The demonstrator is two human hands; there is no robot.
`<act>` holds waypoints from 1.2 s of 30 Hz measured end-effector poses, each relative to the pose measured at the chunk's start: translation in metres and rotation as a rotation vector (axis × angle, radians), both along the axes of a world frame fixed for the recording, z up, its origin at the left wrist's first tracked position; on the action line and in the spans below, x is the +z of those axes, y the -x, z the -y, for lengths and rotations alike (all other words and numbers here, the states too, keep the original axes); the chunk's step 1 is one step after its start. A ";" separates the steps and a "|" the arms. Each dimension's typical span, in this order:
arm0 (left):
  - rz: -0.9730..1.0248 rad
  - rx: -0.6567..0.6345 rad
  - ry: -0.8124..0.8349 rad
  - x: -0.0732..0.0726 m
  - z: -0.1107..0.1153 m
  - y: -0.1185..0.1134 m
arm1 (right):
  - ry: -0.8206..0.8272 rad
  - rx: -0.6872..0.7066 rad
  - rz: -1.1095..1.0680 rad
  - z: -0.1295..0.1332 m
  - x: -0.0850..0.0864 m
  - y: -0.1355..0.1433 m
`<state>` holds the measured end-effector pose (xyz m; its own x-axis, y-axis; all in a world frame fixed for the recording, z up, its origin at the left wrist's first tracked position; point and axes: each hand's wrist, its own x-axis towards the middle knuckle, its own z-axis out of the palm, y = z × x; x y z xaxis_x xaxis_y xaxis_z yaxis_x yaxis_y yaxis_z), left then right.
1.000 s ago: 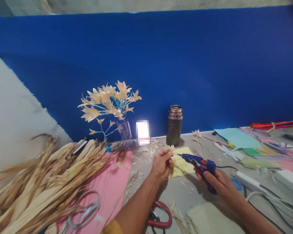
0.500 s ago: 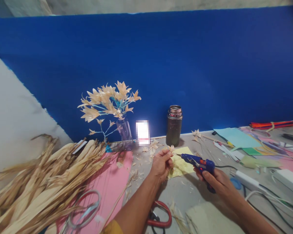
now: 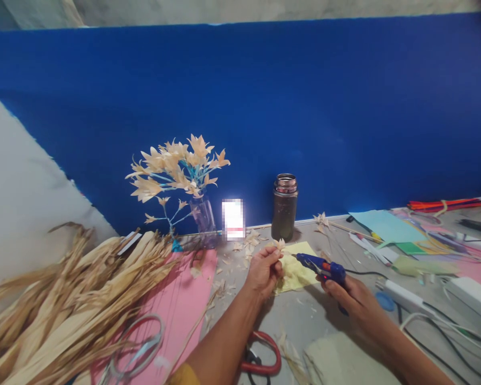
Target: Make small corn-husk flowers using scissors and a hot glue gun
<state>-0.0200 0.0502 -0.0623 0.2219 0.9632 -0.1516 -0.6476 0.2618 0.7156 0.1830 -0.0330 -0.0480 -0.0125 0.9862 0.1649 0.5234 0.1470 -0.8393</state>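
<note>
Between the thumb and fingers of my left hand (image 3: 263, 270) is a small pale husk flower (image 3: 280, 244), its petals pointing up past the fingertips. My right hand (image 3: 350, 294) is wrapped round the handle of a blue glue gun (image 3: 320, 267) with a small red light. The gun's nozzle points left, close to the flower; whether the two touch I cannot tell. Beneath both lies a yellow sheet of paper (image 3: 302, 275) on the grey table. Husk scraps (image 3: 253, 243) are scattered just beyond my left hand.
Dried corn husks (image 3: 52, 305) heap at left beside pink paper (image 3: 172, 305). Husk flowers (image 3: 180, 166) stand in a clear vase (image 3: 203, 214). A dark flask (image 3: 284, 211) is at the back. Red-handled scissors (image 3: 262, 353) lie in front; cords and a white power strip (image 3: 409, 298) at right.
The glue gun and my right hand have shifted slightly, with the handle end a little further left. My left hand keeps its pinch on the flower. The whole view has moved a little.
</note>
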 end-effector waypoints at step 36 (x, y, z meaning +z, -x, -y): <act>-0.364 -0.324 -0.305 0.029 0.036 -0.022 | 0.262 0.224 -0.535 -0.010 -0.003 -0.009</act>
